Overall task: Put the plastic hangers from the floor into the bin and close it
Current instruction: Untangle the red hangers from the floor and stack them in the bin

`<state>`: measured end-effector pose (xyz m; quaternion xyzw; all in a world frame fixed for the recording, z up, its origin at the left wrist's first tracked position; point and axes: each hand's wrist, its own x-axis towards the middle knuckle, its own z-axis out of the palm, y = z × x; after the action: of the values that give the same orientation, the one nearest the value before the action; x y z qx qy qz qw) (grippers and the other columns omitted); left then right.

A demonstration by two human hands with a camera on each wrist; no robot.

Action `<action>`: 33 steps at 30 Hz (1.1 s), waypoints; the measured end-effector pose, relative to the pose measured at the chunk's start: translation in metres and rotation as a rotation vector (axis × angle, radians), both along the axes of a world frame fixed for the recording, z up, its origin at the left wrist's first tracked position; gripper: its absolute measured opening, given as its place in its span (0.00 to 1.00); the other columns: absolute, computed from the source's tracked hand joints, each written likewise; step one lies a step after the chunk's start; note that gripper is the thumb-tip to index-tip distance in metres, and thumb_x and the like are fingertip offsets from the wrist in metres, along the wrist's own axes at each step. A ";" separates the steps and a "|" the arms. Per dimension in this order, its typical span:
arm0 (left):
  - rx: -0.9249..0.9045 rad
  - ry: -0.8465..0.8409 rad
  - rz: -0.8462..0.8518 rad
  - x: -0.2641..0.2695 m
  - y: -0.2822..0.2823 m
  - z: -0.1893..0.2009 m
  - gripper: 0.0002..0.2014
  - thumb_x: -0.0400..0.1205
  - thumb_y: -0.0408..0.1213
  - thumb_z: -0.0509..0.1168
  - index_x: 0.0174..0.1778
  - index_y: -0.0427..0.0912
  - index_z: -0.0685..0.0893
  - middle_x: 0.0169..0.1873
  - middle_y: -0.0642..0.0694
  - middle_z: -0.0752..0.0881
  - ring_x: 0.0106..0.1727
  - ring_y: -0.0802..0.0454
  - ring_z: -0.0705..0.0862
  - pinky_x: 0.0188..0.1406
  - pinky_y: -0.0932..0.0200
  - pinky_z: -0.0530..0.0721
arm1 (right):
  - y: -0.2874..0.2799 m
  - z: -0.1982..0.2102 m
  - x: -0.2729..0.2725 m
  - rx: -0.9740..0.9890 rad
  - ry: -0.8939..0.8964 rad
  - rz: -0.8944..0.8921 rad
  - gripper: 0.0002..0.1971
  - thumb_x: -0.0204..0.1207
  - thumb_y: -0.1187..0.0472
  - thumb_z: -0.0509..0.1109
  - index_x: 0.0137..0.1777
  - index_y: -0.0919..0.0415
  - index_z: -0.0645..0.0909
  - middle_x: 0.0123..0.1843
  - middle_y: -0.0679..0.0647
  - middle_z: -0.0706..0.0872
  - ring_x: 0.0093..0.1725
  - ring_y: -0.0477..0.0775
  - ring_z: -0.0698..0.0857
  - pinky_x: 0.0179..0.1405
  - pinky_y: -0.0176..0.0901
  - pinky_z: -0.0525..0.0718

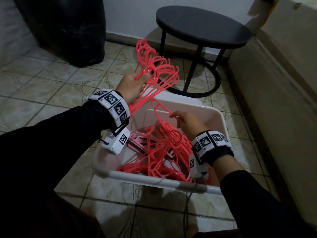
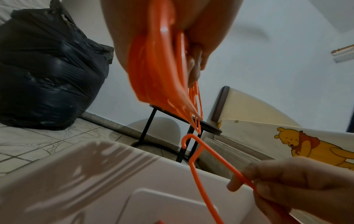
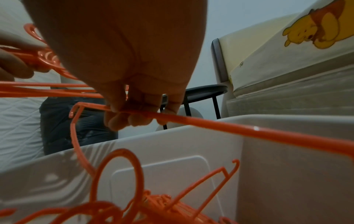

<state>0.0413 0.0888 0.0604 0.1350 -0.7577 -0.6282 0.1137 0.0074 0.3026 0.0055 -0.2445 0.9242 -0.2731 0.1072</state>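
The left hand [image 1: 133, 86] grips a fanned bunch of hangers [image 1: 154, 69], fingers curled round their necks, above the bin's [image 1: 217, 117] far left corner. The right hand [image 1: 187, 123] pinches one hanger [image 1: 160, 109] by its thin arm over the open bin; its lower end runs down into the pile [image 1: 159, 152] heaped inside, perhaps snagged there, though the tangle is hard to read. The bin sits on the tiled floor [image 1: 42, 79]. Beyond its far edge stands a round black stool [image 1: 202, 26]; a black bag [image 1: 68, 31] sits far left.
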 end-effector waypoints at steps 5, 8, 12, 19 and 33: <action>0.036 -0.017 0.014 -0.004 0.001 -0.002 0.15 0.86 0.52 0.56 0.39 0.48 0.78 0.22 0.53 0.66 0.15 0.60 0.63 0.15 0.69 0.61 | 0.003 -0.005 -0.002 -0.034 -0.043 -0.140 0.16 0.78 0.73 0.53 0.50 0.52 0.76 0.41 0.48 0.87 0.40 0.51 0.85 0.44 0.48 0.85; 0.115 -0.005 0.065 -0.007 -0.001 0.000 0.16 0.86 0.51 0.57 0.41 0.45 0.78 0.22 0.52 0.66 0.13 0.62 0.62 0.13 0.70 0.60 | 0.012 -0.003 -0.006 -0.060 -0.067 -0.242 0.15 0.75 0.74 0.55 0.46 0.53 0.74 0.44 0.50 0.88 0.44 0.54 0.86 0.47 0.53 0.87; 0.200 -0.003 0.118 -0.007 -0.008 -0.001 0.15 0.87 0.50 0.56 0.38 0.46 0.75 0.22 0.52 0.65 0.13 0.62 0.62 0.14 0.70 0.60 | 0.017 -0.010 -0.005 -0.248 -0.211 -0.334 0.10 0.77 0.62 0.57 0.37 0.48 0.72 0.51 0.71 0.84 0.45 0.60 0.81 0.56 0.65 0.83; 0.216 0.001 0.170 -0.005 -0.012 -0.005 0.15 0.86 0.49 0.58 0.36 0.46 0.73 0.20 0.52 0.64 0.14 0.61 0.60 0.14 0.70 0.59 | 0.028 -0.021 -0.011 -0.329 -0.399 -0.456 0.12 0.79 0.73 0.50 0.41 0.57 0.68 0.35 0.63 0.84 0.24 0.58 0.80 0.22 0.41 0.78; 0.044 -0.194 0.027 -0.004 0.018 -0.048 0.08 0.86 0.36 0.60 0.54 0.34 0.78 0.36 0.40 0.87 0.32 0.47 0.87 0.24 0.60 0.85 | 0.026 0.001 -0.004 -0.475 -0.407 -0.135 0.14 0.85 0.71 0.50 0.41 0.56 0.68 0.35 0.58 0.80 0.27 0.52 0.83 0.26 0.38 0.84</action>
<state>0.0368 0.1068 0.0125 0.2079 -0.7494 -0.6270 0.0452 0.0029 0.3282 0.0064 -0.1411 0.8083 -0.5312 0.2112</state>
